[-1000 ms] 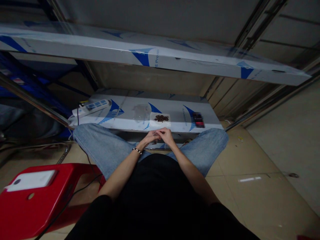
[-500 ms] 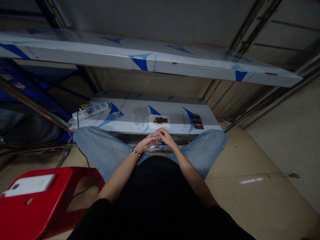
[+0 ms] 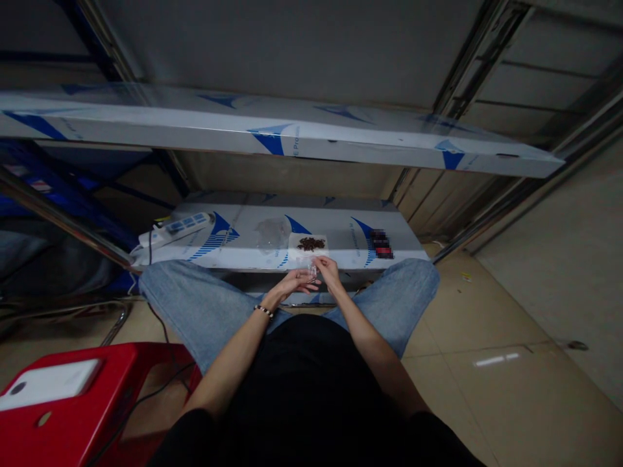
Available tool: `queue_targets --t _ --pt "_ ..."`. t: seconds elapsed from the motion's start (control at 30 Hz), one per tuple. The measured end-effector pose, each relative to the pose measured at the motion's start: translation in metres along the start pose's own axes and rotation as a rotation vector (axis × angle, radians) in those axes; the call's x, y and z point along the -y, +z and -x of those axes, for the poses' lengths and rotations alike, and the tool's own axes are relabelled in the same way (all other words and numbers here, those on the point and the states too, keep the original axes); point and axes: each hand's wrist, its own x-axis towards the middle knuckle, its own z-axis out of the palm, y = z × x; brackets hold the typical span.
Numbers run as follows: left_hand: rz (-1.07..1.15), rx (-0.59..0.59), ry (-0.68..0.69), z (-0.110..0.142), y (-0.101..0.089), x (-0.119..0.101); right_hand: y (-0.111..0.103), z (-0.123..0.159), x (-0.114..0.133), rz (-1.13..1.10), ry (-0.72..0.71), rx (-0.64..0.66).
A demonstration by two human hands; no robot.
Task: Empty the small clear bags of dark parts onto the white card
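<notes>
My left hand (image 3: 296, 283), with a beaded bracelet (image 3: 263, 311) on its wrist, and my right hand (image 3: 329, 270) are held close together just in front of the table edge. Between their fingertips is a small clear plastic bag (image 3: 309, 267), pinched by both hands. Just beyond them lies a white paper sheet (image 3: 317, 243) holding a small heap of dark brown dried bits (image 3: 311, 244). To its left rests a crumpled clear plastic piece (image 3: 271, 235).
The steel table (image 3: 335, 224) wears blue-printed film, as does the shelf (image 3: 272, 133) above. A power strip (image 3: 178, 227) lies at its left end, a pixelated dark object (image 3: 381, 244) at the right. A red stool (image 3: 92, 383) stands at lower left.
My hands have parted slightly and risen toward the paper, with the small clear bag now showing between my fingers. The view has tilted, shifting the table lower in the picture.
</notes>
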Motion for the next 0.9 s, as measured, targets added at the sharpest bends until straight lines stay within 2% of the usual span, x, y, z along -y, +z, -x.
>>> queue_targets --t 0.13,0.33,0.4,0.53,0.73,0.9 --pt "0.012 -0.050 0.034 -0.004 0.002 0.002 0.005 0.005 -0.001 -0.032 0.035 -0.009" --pt "0.004 -0.374 0.252 -0.013 -0.007 0.002 0.008 0.009 0.003 -0.074 0.038 -0.015" --pt "-0.004 -0.438 0.290 -0.013 -0.012 0.002 0.008 0.010 0.005 -0.076 0.046 -0.005" --pt "0.006 -0.440 0.314 -0.011 -0.013 0.001 0.012 0.011 0.007 -0.087 0.063 0.025" --pt "0.031 -0.486 0.337 -0.012 -0.006 0.000 0.014 0.011 0.001 -0.105 0.061 -0.030" --pt "-0.021 -0.480 0.349 -0.013 -0.006 0.001 0.013 0.011 -0.001 -0.134 0.091 -0.003"
